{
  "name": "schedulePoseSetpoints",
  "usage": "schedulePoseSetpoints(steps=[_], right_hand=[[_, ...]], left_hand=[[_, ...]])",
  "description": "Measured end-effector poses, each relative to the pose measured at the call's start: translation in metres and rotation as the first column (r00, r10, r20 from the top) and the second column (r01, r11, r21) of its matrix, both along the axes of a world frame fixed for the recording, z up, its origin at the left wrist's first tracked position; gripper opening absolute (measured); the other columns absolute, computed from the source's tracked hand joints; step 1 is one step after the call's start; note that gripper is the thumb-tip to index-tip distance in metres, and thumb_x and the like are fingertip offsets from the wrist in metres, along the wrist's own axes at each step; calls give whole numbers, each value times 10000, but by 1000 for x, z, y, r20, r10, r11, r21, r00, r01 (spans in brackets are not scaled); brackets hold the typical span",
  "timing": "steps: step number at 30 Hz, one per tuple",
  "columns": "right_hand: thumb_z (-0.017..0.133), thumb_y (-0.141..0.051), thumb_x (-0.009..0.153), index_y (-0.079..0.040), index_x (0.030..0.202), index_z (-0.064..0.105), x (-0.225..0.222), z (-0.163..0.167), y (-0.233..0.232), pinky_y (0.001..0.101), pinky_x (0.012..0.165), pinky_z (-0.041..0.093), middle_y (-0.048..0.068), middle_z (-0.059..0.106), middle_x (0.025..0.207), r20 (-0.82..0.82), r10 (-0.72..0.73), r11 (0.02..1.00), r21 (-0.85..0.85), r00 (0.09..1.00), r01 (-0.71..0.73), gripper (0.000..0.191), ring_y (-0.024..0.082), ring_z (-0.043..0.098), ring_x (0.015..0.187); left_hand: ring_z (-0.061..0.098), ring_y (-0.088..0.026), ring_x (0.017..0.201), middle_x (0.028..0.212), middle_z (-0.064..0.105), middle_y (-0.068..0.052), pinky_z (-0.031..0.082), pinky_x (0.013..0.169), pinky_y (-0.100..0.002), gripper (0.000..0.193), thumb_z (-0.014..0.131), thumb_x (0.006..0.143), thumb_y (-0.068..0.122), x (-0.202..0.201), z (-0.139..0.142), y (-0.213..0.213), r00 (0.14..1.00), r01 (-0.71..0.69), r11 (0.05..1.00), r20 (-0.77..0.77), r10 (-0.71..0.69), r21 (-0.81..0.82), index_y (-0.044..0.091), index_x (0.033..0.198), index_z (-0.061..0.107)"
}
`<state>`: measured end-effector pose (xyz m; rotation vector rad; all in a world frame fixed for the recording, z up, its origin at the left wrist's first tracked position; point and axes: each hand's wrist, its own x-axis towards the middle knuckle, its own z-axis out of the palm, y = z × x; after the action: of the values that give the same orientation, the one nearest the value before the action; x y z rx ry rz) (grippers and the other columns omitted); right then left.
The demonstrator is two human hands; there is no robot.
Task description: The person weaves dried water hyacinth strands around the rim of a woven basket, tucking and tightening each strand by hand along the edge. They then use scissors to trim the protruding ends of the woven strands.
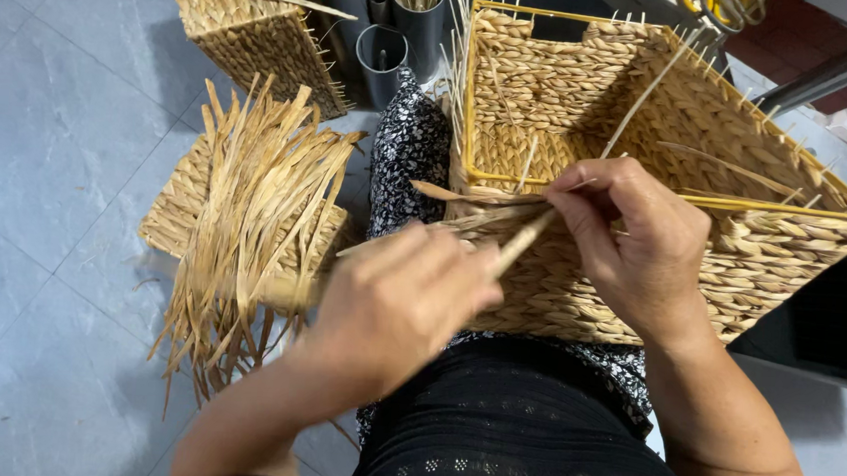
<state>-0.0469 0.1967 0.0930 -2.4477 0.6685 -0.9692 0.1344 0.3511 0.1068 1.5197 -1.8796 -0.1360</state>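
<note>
Head view: a square woven straw basket with a yellow wire rim [666, 116] lies tilted on the person's lap, near wall toward them, so the rim is within reach. The right hand [639, 246] pinches a flat straw strand [474, 212] at that rim; the left hand [395, 310], blurred, grips the strand's stiff end. A loose pile of straw strips [248, 218] lies on the floor left, grey tubes [386, 49] beyond.
</note>
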Motion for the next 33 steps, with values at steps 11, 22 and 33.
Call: schedulePoseSetpoints(steps=[11, 22, 33], right_hand=[[659, 50, 991, 27, 1147, 636, -11, 8, 4, 235, 732, 570, 103, 711, 1090, 92, 0, 964, 265, 996, -25, 159, 116, 696, 852], [575, 55, 1060, 33, 1145, 597, -108, -98, -20, 248, 777, 542, 136, 687, 1095, 143, -139, 890, 453, 980, 61, 91, 136, 659, 844], [490, 60, 1128, 40, 1144, 557, -136, -120, -22, 260, 822, 514, 168, 662, 1100, 131, -129, 878, 475, 983, 52, 72, 157, 622, 836]], left_hand=[[683, -149, 760, 899, 733, -102, 563, 708, -299, 128, 732, 1046, 85, 107, -58, 44, 664, -684, 727, -360, 655, 61, 28, 1161, 732], [760, -171, 762, 862, 787, -82, 586, 714, -320, 95, 787, 872, 164, 225, -213, 37, 532, -712, 574, -223, 817, 405, 98, 940, 797], [612, -383, 1057, 1080, 646, -187, 539, 831, -481, 196, 816, 767, 128, 189, -237, 2, 497, -859, 452, 180, 849, 242, 74, 945, 756]])
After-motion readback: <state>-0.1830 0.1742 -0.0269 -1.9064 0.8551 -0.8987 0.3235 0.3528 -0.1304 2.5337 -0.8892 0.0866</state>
